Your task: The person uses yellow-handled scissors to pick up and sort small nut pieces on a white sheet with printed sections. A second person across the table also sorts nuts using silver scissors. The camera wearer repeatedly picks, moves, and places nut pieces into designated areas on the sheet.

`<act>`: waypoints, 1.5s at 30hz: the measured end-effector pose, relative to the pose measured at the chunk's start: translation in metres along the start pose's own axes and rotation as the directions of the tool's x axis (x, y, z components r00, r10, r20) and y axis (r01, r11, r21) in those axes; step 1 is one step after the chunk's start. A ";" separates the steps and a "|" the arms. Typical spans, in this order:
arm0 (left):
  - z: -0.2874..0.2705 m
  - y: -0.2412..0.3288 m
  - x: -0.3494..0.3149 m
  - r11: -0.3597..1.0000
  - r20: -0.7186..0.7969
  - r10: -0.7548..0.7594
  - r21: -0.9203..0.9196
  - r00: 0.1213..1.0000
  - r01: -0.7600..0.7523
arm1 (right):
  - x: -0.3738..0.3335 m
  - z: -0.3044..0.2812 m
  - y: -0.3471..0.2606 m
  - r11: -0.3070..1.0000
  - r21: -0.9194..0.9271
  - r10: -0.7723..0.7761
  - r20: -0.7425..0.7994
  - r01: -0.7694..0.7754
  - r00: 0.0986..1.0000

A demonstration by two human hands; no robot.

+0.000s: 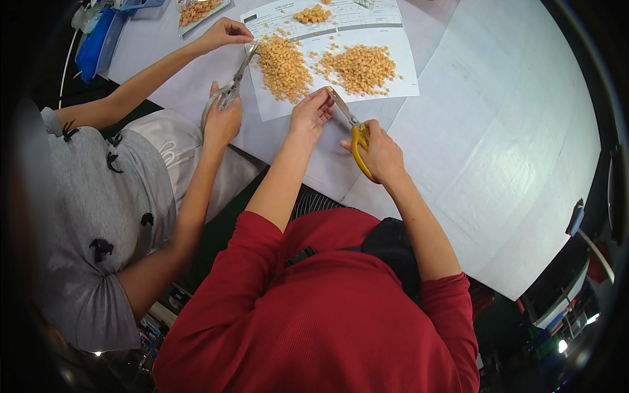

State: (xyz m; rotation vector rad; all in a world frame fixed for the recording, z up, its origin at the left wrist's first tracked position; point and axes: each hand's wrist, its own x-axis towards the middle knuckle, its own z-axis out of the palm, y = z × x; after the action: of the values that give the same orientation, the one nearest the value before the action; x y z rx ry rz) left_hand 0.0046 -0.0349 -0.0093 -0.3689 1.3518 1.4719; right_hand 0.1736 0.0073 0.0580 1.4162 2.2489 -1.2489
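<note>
In my right hand [381, 154] I hold scissors [360, 136] with yellow handles, my fingers closed round the loops. Their metal blades point up and left to the fingertips of my left hand [310, 116]. That hand is pinched, and whatever sits between its fingers at the blade tips is too small to make out. Just beyond lie two heaps of small orange-tan pieces, a left heap [283, 69] and a right heap [360, 69], on a printed paper sheet [406, 72]. A smaller cluster of larger chunks [313, 14] lies farther back on the sheet.
At my left a person in a grey top [98, 216] holds metal scissors [229, 92] by the left heap. A clear bag of orange pieces [196, 13] and a blue basket [105, 42] are at the far left. The white table [498, 150] extends right.
</note>
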 end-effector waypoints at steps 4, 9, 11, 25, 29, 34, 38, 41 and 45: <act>-0.001 -0.002 0.001 1.000 -0.007 -0.019 0.006 1.000 0.019 | 0.001 0.001 0.001 1.000 -0.013 0.000 -0.019 -0.001 1.000; 0.000 -0.006 0.006 1.000 -0.024 -0.027 0.013 0.999 0.027 | 0.001 0.000 0.001 0.999 -0.033 0.013 -0.014 -0.014 1.000; -0.001 -0.008 0.008 0.999 -0.026 -0.039 0.009 0.999 0.040 | 0.002 0.003 0.002 0.999 -0.036 0.014 -0.028 -0.015 1.000; 0.007 -0.002 0.004 0.994 -0.049 -0.105 0.032 0.993 0.107 | 0.006 -0.004 0.003 0.999 -0.024 0.044 0.016 -0.043 0.999; 0.009 0.003 0.000 0.988 -0.012 -0.145 -0.048 0.989 0.144 | 0.003 -0.004 0.004 0.997 0.038 0.062 -0.013 -0.061 0.998; 0.007 0.003 0.005 0.979 0.032 -0.164 -0.119 0.986 0.167 | 0.000 -0.003 0.002 0.998 0.045 0.038 -0.012 -0.038 0.999; 0.010 0.001 0.004 0.982 0.029 -0.148 -0.114 0.989 0.150 | -0.002 -0.002 0.001 0.999 0.027 0.018 -0.032 -0.018 0.999; 0.013 -0.001 0.002 0.980 0.015 -0.147 -0.134 0.989 0.148 | -0.005 -0.003 -0.004 1.000 -0.009 0.023 -0.055 -0.024 0.998; 0.015 -0.002 0.000 0.979 0.002 -0.145 -0.146 0.989 0.143 | -0.005 -0.002 -0.003 1.000 -0.017 -0.002 -0.086 0.001 0.996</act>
State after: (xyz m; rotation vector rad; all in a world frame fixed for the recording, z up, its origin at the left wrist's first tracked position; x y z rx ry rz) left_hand 0.0127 -0.0223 -0.0057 -0.5569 1.2015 1.4529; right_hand 0.1746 0.0044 0.0635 1.4901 2.3107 -1.1884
